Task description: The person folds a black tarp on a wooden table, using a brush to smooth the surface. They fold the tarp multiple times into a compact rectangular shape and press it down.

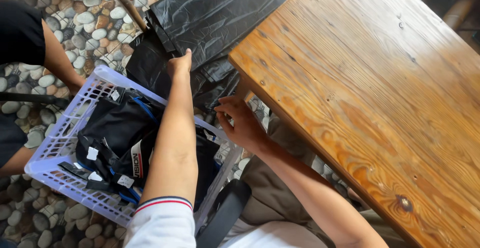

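My left hand (179,64) reaches out over a white plastic basket (54,145), its fingers closed on the edge of a black plastic bag (220,8) that lies on the floor beyond. The basket holds folded black garments (112,125) with blue trim and white tags. My right hand (243,124) hovers with its fingers loosely curled and apart, between the basket's far corner and the edge of the wooden table (360,78). It holds nothing that I can see.
Another person's arm (60,60) in a black sleeve rests at the basket's left side. The floor (90,23) is set with pebbles. A wooden bar (125,0) slants at the top. A black padded piece (225,213) sits by my lap.
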